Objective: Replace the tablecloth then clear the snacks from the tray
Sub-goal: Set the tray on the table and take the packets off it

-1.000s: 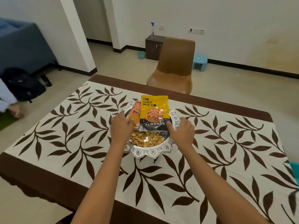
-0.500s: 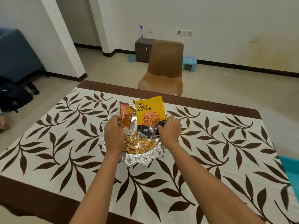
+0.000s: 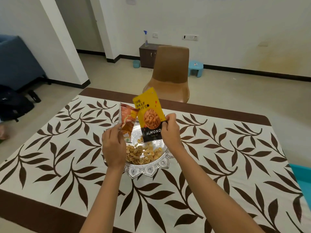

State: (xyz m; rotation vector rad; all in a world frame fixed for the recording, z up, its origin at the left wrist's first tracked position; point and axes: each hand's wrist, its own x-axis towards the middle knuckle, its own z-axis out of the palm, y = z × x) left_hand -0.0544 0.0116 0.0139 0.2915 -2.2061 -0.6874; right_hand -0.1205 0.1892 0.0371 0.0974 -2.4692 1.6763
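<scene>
Left hand (image 3: 111, 147) pinches an orange foil snack packet (image 3: 127, 120), right hand (image 3: 170, 130) a yellow-and-black almond pouch (image 3: 149, 116), both above the ornate silver tray (image 3: 148, 170). Either fingertip grip may slip, scattering the loose shell-shaped crisps (image 3: 143, 153).

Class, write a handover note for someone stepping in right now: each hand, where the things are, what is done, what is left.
Left hand holds the orange packet, and right hand pinches the almond packet. Both packets are lifted above the tray.
Loose snacks lie in the tray.
Leaf-patterned tablecloth is spread flat, so that step looks done.
Left: put both packets away and clear the loose snacks.
</scene>
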